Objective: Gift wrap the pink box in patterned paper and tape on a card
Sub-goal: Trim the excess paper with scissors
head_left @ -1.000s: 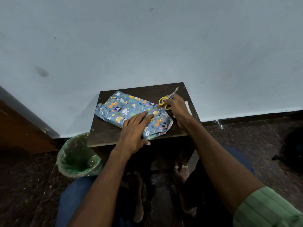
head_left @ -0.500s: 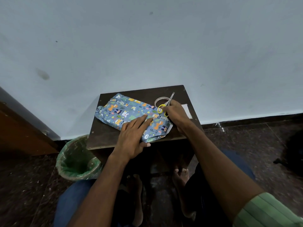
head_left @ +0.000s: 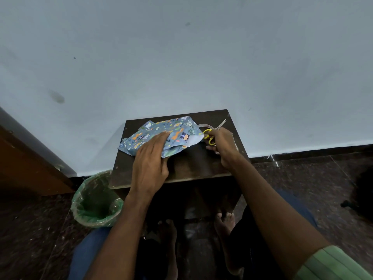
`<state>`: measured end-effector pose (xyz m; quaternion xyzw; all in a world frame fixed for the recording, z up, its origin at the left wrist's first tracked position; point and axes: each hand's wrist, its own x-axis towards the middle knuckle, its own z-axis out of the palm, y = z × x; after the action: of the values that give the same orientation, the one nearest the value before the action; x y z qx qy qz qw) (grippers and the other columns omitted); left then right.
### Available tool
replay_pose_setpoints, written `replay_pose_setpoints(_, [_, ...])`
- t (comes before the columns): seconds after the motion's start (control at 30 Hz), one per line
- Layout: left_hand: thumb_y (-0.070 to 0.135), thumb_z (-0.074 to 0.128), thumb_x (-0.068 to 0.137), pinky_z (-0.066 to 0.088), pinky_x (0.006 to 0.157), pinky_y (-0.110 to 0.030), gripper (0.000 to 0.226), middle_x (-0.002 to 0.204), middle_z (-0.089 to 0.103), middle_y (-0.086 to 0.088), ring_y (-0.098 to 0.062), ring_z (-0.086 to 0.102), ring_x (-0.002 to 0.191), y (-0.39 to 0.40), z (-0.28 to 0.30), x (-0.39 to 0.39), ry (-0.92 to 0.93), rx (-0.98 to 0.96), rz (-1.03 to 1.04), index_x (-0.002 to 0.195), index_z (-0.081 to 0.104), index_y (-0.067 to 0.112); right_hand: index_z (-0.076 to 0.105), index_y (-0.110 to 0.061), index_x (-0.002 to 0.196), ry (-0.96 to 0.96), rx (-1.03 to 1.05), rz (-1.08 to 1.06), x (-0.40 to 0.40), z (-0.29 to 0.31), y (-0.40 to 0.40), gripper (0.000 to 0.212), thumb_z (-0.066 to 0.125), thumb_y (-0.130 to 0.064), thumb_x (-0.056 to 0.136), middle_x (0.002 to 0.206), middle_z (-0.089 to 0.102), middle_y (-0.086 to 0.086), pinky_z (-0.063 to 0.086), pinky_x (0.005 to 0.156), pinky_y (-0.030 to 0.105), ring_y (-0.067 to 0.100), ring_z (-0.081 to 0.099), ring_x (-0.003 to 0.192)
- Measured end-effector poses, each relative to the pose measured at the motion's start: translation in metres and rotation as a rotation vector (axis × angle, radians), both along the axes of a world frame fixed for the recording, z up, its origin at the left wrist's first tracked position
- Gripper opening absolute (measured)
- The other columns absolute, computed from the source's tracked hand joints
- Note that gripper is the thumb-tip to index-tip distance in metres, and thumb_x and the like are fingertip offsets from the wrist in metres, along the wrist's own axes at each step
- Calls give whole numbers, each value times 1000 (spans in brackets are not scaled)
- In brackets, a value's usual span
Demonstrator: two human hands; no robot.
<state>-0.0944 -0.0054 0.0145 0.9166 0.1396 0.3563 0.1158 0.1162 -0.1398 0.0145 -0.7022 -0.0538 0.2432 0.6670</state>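
Two hands share the work here, and the step in hand looks like trimming or taping the loose end of the wrap; to do it well, the paper should be held taut and flat against the box before any cut or strip goes on, so the fold sits crisp. At the centre of the frame the left hand (head_left: 150, 156) lies on the wrapped box (head_left: 161, 136), fingers fairly straight and pressing the blue patterned paper down, the thumb out of sight, so whether it also pinches an edge I cannot tell. Just right of centre the right hand (head_left: 222, 143) curls round the yellow-handled scissors (head_left: 212, 132), blades pointing toward the upper right and seemingly together. No pink shows; the box is fully hidden under the paper, whose right end flares open with its white underside visible. A tape roll (head_left: 204, 125) sits behind the scissors, touching the paper's edge. All rest on a small dark table (head_left: 191, 164); a green-lined bin (head_left: 94, 201) stands at lower left.
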Motion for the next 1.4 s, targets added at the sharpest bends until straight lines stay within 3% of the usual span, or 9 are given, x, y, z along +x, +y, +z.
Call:
replay_pose_setpoints(0.3, [7,67,91,47,98,-37,50,139,67,-4,-29,64,119,-11,16,-7,-158,14,80,140,59,10,75,-20,106,-436,47,73,-60,15,-11,15,63,-13,99,93,75,4,48,51,24,17,70,59])
replay_pose_setpoints(0.5, [6,80,78,56,81,-41,64,115,76,-5,-27,69,88,-36,19,-1,-245,242,155,140,68,11,76,-24,102,-219,314,-31,-103,44,-22,25,62,-4,96,86,74,15,38,45,26,19,55,52])
replay_pose_setpoints(0.73, [5,79,79,52,81,-39,56,110,76,-3,-28,68,86,-37,22,-2,-315,216,193,134,72,14,70,-2,123,-29,471,-182,-90,59,-58,31,44,-14,109,88,66,19,60,65,31,29,66,73])
replay_pose_setpoints(0.87, [7,84,78,51,81,-36,52,113,77,-2,-23,65,93,-33,24,-4,-337,163,144,128,72,11,67,-9,127,-144,425,-154,-78,60,-66,28,52,-7,104,109,71,23,63,86,42,33,75,99])
replay_pose_setpoints(0.97, [14,88,75,51,82,-33,57,123,74,6,-21,68,92,-33,21,-2,-282,82,69,127,65,17,67,-13,127,-492,281,-125,-86,69,-64,36,68,-1,93,100,75,6,61,77,35,21,74,92])
replay_pose_setpoints(1.03, [18,89,73,53,82,-35,64,126,72,12,-22,71,91,-33,20,-1,-220,8,43,128,57,24,71,-17,118,-652,228,-62,-91,82,-62,27,67,-2,96,93,74,-2,56,69,25,14,72,83])
replay_pose_setpoints(1.13, [22,90,75,50,82,-34,61,123,72,11,-22,70,93,-32,21,0,-198,-5,46,127,59,23,70,-26,113,-869,41,30,-98,92,-57,20,60,-12,101,102,74,-12,55,74,26,11,72,92])
replay_pose_setpoints(1.3, [20,91,72,49,75,-32,56,128,70,10,-21,68,89,-34,23,0,-178,81,19,116,56,22,65,-24,116,-786,-175,155,-97,94,-51,17,51,-20,107,103,73,-7,52,79,27,10,68,97])
replay_pose_setpoints(1.4, [18,87,72,48,71,-31,52,130,70,12,-21,68,83,-37,25,-1,-165,152,-2,110,52,26,66,-26,111,-630,-69,182,-96,91,-53,19,51,-16,106,89,73,-11,54,77,29,9,69,89])
